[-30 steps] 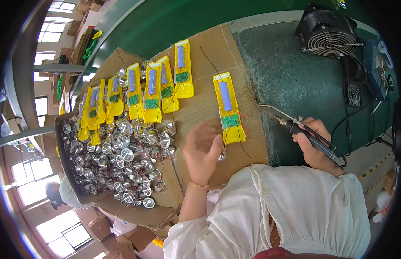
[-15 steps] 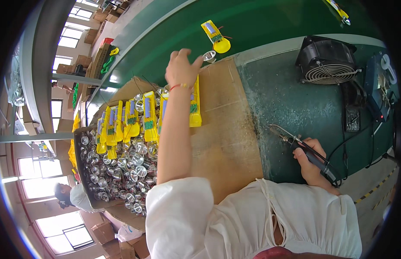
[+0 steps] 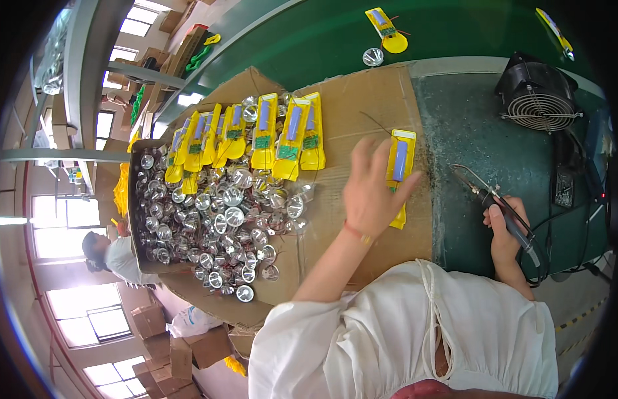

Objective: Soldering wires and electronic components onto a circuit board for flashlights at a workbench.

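Note:
My left hand (image 3: pixel 377 189) is spread over a yellow plastic housing (image 3: pixel 401 156) lying on the cardboard. Its thumb and fingers are apart, slightly blurred, and cover part of the piece. The housing bears a purple cylindrical cell, a bit of green circuit board and a thin dark wire. In my right hand (image 3: pixel 506 223) is a soldering iron (image 3: pixel 515 229), held by its dark handle, with a thin metal guide along it and the tip pointing up and left over the green mat. Left of the left hand, several similar yellow housings (image 3: pixel 292 136) lie in a row on a pile of shiny reflectors (image 3: pixel 233 216).
The pile fills a cardboard box (image 3: pixel 146 265) on the left. Across the far side runs a green belt (image 3: pixel 448 33) with a yellow housing (image 3: pixel 393 41) and a loose reflector (image 3: pixel 373 57). A black fan (image 3: pixel 538 93) and cables stand at right. Another person (image 3: pixel 119 256) is at far left.
My left hand has come back from the belt to the cardboard, where a yellow housing now shows beneath it. My right hand still holds the soldering iron. The whole view has shifted.

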Tool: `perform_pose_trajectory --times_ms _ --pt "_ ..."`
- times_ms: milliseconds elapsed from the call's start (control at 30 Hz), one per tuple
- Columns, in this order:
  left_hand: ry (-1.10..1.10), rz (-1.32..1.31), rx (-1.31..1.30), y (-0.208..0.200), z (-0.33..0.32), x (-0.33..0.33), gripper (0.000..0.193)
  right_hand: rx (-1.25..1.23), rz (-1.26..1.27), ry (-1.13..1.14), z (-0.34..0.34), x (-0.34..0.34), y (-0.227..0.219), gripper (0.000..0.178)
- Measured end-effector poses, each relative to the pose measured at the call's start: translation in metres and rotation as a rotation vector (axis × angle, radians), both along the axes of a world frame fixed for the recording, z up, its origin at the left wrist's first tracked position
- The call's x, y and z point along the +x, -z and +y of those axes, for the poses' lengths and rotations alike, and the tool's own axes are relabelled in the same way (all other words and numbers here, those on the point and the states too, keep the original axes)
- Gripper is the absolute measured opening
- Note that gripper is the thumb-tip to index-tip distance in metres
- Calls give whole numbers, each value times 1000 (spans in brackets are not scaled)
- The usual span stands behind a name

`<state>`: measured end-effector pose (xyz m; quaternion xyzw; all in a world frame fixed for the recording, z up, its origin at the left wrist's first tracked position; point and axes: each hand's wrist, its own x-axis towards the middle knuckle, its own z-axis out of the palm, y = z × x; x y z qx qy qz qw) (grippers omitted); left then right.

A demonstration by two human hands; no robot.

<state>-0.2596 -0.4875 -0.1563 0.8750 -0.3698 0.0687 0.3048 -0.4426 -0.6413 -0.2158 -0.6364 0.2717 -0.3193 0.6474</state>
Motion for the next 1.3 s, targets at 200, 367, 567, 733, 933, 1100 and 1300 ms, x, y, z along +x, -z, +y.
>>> perform_pose_trajectory --times_ms 200,367,567,733,933,1100,1300 --pt "-397 -466 410 14 105 20 37 -10 36 -17 8 -5 5 14" --pt "-265 -662 450 31 117 23 17 -60 -5 -45 11 -7 10 14" --pt "90 -314 8 31 118 -10 21 -39 -7 -18 11 -4 13 14" --pt "-57 -202 52 32 131 -24 43 -10 -38 -16 8 -4 18 14" --pt "-168 -171 271 23 80 -22 41 6 46 9 5 -12 21 12" --pt "-75 -165 215 29 89 -17 29 8 54 -6 6 -12 19 14" --pt "-93 -77 71 38 106 -9 17 -38 72 -28 7 -2 22 15"
